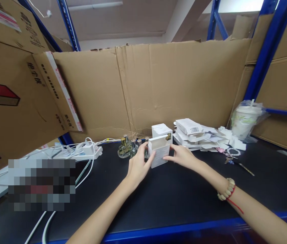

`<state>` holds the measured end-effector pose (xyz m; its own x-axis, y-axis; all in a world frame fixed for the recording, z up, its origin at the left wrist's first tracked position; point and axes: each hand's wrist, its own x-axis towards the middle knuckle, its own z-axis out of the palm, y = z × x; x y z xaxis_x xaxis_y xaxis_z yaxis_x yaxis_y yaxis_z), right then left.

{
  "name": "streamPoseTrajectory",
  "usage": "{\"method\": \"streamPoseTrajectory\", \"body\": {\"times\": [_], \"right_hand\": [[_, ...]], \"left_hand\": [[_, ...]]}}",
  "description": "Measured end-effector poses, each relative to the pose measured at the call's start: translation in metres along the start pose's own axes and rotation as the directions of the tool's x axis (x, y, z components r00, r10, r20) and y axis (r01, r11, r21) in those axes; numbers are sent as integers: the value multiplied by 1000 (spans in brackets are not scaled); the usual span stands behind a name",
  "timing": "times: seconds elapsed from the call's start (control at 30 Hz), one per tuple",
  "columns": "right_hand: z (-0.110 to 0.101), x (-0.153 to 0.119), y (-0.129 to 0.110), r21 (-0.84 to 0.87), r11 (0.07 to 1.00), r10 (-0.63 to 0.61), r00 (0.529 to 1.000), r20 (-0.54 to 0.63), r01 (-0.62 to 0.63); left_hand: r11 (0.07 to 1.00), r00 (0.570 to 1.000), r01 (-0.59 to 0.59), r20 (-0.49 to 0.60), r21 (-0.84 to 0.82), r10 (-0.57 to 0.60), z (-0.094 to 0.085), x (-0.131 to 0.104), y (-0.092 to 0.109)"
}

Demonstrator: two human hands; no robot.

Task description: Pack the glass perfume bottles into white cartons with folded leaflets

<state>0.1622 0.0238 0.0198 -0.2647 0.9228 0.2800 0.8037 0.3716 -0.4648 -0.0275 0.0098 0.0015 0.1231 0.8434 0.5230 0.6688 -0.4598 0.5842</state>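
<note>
A small white carton (pixel 159 154) stands upright between my hands, its top end open toward me. My left hand (pixel 138 166) grips the left side, thumb on the front face. On the right side, my right hand (pixel 182 156) closes on the same carton with its thumb on the front. Just behind it stands another white box (pixel 160 129) with a dark and gold patch on its side. Several glass perfume bottles (pixel 124 149) with metallic caps cluster to the left, partly hidden by my left hand.
Flattened white cartons (pixel 196 134) are piled at right, near a bead bracelet with keys (pixel 232 154) and a bagged lidded cup (pixel 245 118). A power strip (pixel 82 151) with white cables lies at left. Cardboard panels (pixel 184 78) wall the black tabletop (pixel 143 206).
</note>
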Motion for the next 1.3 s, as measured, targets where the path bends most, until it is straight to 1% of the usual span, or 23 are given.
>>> {"method": "streamPoseTrajectory", "body": {"times": [0.07,0.1,0.13,0.2,0.27,0.3,0.33,0.37,0.4,0.43,0.53,0.63,0.73,0.8,0.87,1.0,1.03,1.07,1.1,1.17,1.2,1.27,1.3], "right_hand": [[-7,0,0,-8,998,-56,983,-175,55],[-13,0,1,-23,997,-83,954,-287,80],[-19,-1,2,-46,995,-101,910,-402,90],[-33,-1,9,-93,995,-94,788,-609,47],[-48,-1,21,-100,993,-35,647,-762,-64],[-54,-1,29,-88,989,-2,581,-814,-120],[-60,-1,39,-75,984,24,532,-846,-163],[-65,-1,50,-65,978,43,503,-863,-196],[-69,-1,61,-64,972,58,494,-868,-227],[-72,-1,72,-63,964,79,503,-861,-259],[-75,-2,102,-71,930,172,597,-783,-361],[-71,-1,122,-76,924,205,655,-727,-373],[-67,1,130,-82,936,187,680,-709,-343],[-66,2,131,-83,944,171,685,-708,-320],[-66,2,130,-75,951,156,675,-721,-300],[-70,1,122,-32,960,148,604,-783,-277],[-72,0,119,-14,962,149,567,-810,-271],[-74,-1,114,23,968,150,501,-852,-251],[-76,-1,108,69,974,155,411,-898,-216],[-82,-3,94,163,980,182,191,-965,-113],[-85,-4,86,197,978,203,97,-974,-70],[-90,-8,69,251,968,251,-38,-967,-13],[-92,-10,62,263,965,263,-75,-962,13]], "left_hand": [[1000,1000,-1,12,16,1,2,0,-2],[1000,1000,-1,3,24,1,3,1,-3],[1000,1000,-3,-15,31,4,3,1,-4],[999,997,-21,-70,49,24,5,0,-5],[996,988,-57,-138,74,67,7,0,-5],[992,981,-81,-169,92,96,8,-1,-5],[988,972,-106,-196,111,126,8,-1,-5],[983,964,-129,-216,130,155,9,-2,-5],[978,957,-148,-229,146,179,10,-2,-5],[974,952,-162,-236,157,196,10,-3,-5],[974,945,-181,-249,138,211,11,-4,-5],[975,934,-203,-282,87,220,9,-4,-4],[973,921,-222,-313,62,230,6,-4,-4],[970,914,-235,-325,68,244,5,-4,-4],[966,910,-246,-325,77,258,4,-3,-4],[966,914,-251,-312,66,259,4,-3,-3],[965,912,-255,-317,61,261,4,-4,-2],[963,906,-265,-328,58,269,4,-4,-2],[958,895,-282,-345,57,284,3,-4,-1],[940,859,-334,-390,62,331,3,-4,0],[928,838,-366,-410,66,360,3,-4,0],[902,807,-427,-422,67,413,3,-5,1],[890,801,-451,-413,59,433,3,-5,1]]}}
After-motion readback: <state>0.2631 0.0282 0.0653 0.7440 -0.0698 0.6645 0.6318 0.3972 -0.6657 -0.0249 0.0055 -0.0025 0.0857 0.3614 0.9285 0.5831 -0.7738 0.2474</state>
